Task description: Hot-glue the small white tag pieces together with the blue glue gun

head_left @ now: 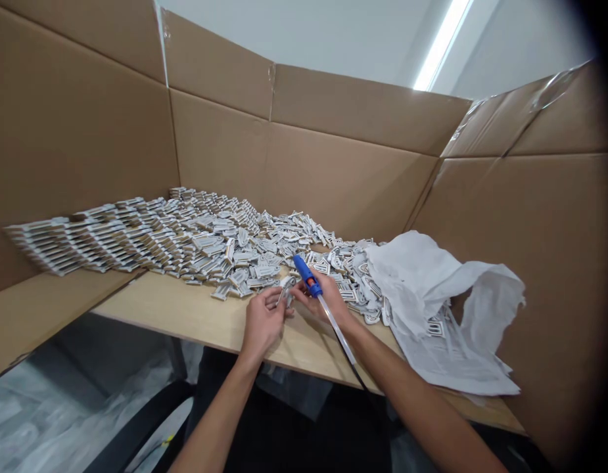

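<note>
Between the fingers of my left hand [265, 322] is a small flat grey-white piece [286, 289] with slots in it, held just above the table's front. A blue glue gun [307, 276] is in my right hand [328, 299], its nozzle end turned up and away from me. Out of its back sticks a long clear glue stick [337, 328], pointing down toward me beside a dark cord. The fingertips of my right hand come close to the held piece; I cannot tell whether they touch it. Loose pieces [257, 259] of the same look lie heaped just beyond both hands.
Neat stacked rows of such pieces [116, 233] fill the table's left side. A crumpled white sheet [422, 282] covers part of the right side, with pieces under its edge. Tall cardboard walls [343, 177] surround the wooden table [185, 309]. A chair armrest [140, 427] is below.
</note>
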`<state>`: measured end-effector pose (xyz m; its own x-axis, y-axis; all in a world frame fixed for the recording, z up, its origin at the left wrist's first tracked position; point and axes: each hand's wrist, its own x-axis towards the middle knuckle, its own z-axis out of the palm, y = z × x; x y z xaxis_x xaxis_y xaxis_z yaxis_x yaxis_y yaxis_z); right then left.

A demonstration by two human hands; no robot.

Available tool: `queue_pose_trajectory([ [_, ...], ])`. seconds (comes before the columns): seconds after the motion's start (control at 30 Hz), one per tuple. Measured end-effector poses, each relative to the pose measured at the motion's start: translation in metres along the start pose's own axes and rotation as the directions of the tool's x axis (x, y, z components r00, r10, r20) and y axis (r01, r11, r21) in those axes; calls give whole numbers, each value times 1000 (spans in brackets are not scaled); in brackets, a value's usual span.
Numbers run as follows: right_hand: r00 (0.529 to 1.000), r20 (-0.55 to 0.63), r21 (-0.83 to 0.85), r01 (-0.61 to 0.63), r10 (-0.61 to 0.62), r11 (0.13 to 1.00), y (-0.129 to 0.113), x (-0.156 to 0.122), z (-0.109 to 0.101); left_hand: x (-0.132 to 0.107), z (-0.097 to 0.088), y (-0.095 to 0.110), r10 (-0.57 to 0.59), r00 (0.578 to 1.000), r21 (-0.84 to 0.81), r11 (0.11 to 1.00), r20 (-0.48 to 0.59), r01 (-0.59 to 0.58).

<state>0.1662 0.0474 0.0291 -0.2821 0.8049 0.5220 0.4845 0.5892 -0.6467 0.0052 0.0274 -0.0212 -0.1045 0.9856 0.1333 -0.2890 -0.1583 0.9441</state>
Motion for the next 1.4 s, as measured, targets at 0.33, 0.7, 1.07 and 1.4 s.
queue_pose_trajectory([
  [0.33,1000,-25,-82,4,-6,997,-6,-4,3,0,0,2,36,997,23,999,64,-38],
  [0.7,995,-103,-89,-10,0,996,0,-1,0,2,2,2,-27,999,-135,991,-48,20],
  [1.07,935,316,-64,-149,162,987,3,1,-11,0,6,11,-38,981,-233,973,-192,-8],
  [1.4,912,364,77,-232,190,970,4,1,-8,1,3,6,-8,984,-184,983,-179,-25],
])
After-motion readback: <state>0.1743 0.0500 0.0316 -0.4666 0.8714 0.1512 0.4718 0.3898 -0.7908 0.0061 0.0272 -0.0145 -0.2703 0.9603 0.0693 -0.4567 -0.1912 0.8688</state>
